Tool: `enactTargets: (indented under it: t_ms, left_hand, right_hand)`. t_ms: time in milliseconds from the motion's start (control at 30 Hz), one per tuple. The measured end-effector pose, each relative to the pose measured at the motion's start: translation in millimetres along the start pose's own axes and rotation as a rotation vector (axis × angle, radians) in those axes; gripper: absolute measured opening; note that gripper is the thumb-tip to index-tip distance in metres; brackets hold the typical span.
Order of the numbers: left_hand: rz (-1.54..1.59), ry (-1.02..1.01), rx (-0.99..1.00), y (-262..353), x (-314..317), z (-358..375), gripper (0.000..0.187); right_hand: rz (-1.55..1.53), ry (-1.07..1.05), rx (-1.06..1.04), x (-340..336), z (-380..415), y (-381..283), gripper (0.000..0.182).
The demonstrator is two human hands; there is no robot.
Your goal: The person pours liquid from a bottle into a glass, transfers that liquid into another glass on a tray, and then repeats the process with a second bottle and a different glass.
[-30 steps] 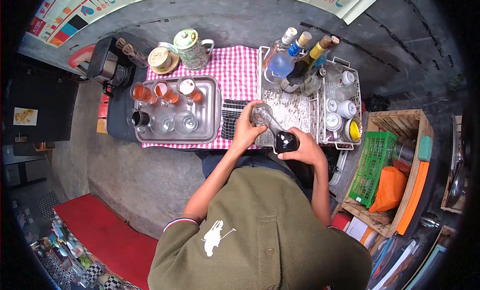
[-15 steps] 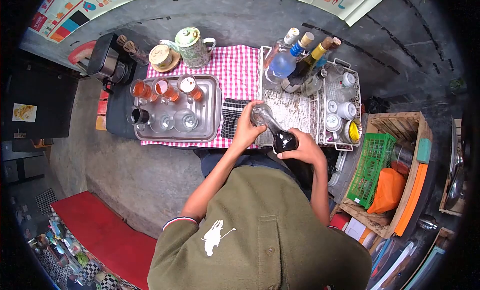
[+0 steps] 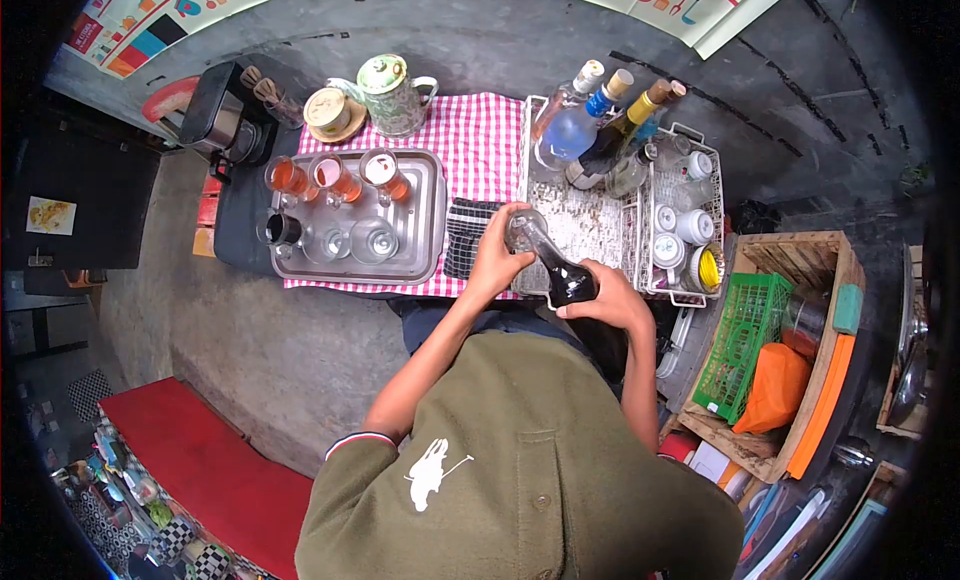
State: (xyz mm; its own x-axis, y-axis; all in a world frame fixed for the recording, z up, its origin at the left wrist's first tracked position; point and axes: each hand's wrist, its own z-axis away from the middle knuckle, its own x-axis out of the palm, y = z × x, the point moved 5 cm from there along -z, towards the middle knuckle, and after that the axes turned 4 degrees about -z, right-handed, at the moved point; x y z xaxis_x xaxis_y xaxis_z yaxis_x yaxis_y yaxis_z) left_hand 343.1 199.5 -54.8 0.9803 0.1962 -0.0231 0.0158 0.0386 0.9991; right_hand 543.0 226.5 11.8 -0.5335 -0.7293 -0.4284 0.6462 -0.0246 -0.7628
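My left hand (image 3: 493,258) is wrapped round a clear glass (image 3: 524,227). In my right hand (image 3: 612,302) is a clear bottle (image 3: 569,274) with dark liquid in its wide lower part; its neck leans up and left to the glass's mouth. Whether the neck touches the rim cannot be made out. Both are held over the front of a white wire rack (image 3: 600,250). To the left, a metal tray (image 3: 425,215) bears several glass cups, three with reddish drink and one with dark liquid. A black checked cloth (image 3: 465,235) lies between tray and rack.
Tall bottles (image 3: 568,135) stand at the rack's back, and jars (image 3: 668,248) fill a basket on its right. A floral pitcher (image 3: 395,105) and a coffee maker (image 3: 222,120) are at the back left. A wooden crate (image 3: 850,265) holds a green basket (image 3: 740,330) at right.
The view has shifted very slightly. Both hands hold the glass and the bottle in nearly the same pose as before.
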Motion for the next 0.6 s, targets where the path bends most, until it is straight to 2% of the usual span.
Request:
enactTargets:
  t_ms: [200,500,600]
  left_hand:
    - [-0.033,0.004,0.005,4,1,0,0.065]
    - [-0.062,0.011,0.046,11,1,-1,0.065]
    - [-0.047,-0.001,0.046,8,3,-2,0.065]
  right_hand:
    - [-0.090,-0.037,0.011,1,-1,6,0.071]
    - [-0.040,-0.025,-0.023,1,-5,13,0.070]
    - [-0.064,-0.041,0.028,1,-3,11,0.070]
